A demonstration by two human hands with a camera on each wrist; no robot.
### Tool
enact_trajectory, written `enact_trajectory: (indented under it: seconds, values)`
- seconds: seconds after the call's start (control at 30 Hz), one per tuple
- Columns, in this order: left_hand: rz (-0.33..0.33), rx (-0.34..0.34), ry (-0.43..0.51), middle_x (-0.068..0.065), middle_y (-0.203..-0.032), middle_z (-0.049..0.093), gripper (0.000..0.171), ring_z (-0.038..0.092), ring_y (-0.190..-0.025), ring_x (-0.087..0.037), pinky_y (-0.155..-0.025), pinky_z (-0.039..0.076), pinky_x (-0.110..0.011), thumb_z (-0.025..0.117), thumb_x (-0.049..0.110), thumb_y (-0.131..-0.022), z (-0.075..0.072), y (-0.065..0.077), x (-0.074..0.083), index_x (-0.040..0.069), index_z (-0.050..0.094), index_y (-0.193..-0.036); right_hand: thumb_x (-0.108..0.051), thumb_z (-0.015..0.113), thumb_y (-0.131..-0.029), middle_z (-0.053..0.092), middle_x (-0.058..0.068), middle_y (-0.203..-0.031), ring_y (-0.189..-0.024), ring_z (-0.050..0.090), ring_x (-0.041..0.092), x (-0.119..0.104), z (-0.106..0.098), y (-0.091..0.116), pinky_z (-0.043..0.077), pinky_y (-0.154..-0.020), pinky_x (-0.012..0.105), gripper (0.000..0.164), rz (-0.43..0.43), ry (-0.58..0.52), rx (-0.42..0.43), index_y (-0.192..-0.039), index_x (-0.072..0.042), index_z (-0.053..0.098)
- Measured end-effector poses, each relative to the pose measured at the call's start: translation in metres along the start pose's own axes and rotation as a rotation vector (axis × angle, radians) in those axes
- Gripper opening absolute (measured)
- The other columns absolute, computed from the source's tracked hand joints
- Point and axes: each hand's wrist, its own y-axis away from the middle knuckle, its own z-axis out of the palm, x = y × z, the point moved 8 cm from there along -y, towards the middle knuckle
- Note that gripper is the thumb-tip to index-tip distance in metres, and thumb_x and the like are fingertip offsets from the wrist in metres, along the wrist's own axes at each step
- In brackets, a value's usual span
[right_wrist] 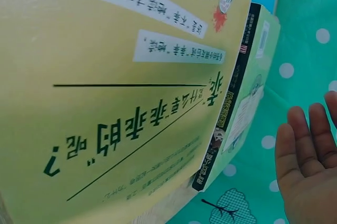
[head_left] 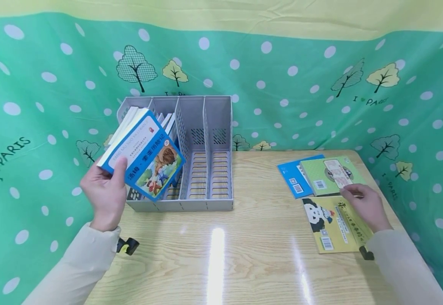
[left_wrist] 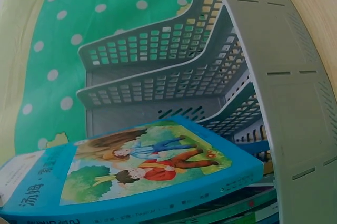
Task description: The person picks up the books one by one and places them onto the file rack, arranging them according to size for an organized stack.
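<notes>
My left hand (head_left: 107, 190) grips a thick blue book (head_left: 150, 156) by its corner, thumb across the cover. The book is tilted over the left part of a grey file rack (head_left: 219, 205), its cover showing two cartoon figures; in the left wrist view the blue book (left_wrist: 147, 166) slants across the rack's dividers (left_wrist: 158, 81). On the right, my right hand (head_left: 368, 207) reaches over a yellow book (head_left: 335, 228) with a panda picture, fingertips at the near edge of a green book (head_left: 320, 169). The right wrist view shows that hand's fingers (right_wrist: 287, 150) loosely extended, holding nothing.
More books (head_left: 170, 125) stand in the rack's left compartments, partly hidden by the held one. Another blue book (head_left: 288, 171) lies partly beneath the green one. A green dotted cloth (head_left: 293, 93) hangs behind the wooden table (head_left: 255, 254).
</notes>
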Motion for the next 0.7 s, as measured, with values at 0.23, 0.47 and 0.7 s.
enact_trajectory:
  seconds: [0.23, 0.47, 0.7]
  values:
    - [0.021, 0.023, -0.005, -0.015, -0.113, 0.067, 0.023, 0.068, -0.097, -0.019, -0.078, 0.056, -0.023, 0.062, 0.007, -0.092, -0.001, 0.002, 0.008, 0.001, 0.068, -0.114, -0.055, 0.045, -0.095, 0.05, 0.025, -0.126, -0.108, 0.049, 0.039, 0.007, 0.002, -0.001, 0.043, -0.084, 0.051, 0.066, 0.004, 0.044, -0.01, -0.129, 0.001, 0.051]
    - [0.042, 0.054, -0.007, -0.012, -0.112, 0.068, 0.022, 0.068, -0.099, -0.021, -0.078, 0.056, -0.023, 0.062, 0.009, -0.092, 0.005, 0.002, 0.01, 0.005, 0.069, -0.113, -0.059, 0.045, -0.094, 0.04, 0.031, -0.136, -0.121, 0.037, 0.05, 0.019, 0.01, -0.003, 0.037, -0.091, 0.066, 0.071, 0.033, 0.14, -0.093, -0.132, 0.001, 0.048]
    - [0.047, 0.079, -0.014, -0.007, -0.115, 0.068, 0.024, 0.067, -0.1, -0.018, -0.065, 0.054, -0.013, 0.062, 0.008, -0.093, 0.019, -0.004, -0.008, 0.01, 0.069, -0.116, -0.065, 0.05, -0.088, 0.03, 0.035, -0.142, -0.124, 0.029, 0.056, 0.031, 0.023, -0.005, 0.032, -0.093, 0.072, 0.087, 0.075, 0.206, -0.224, -0.14, 0.004, 0.037]
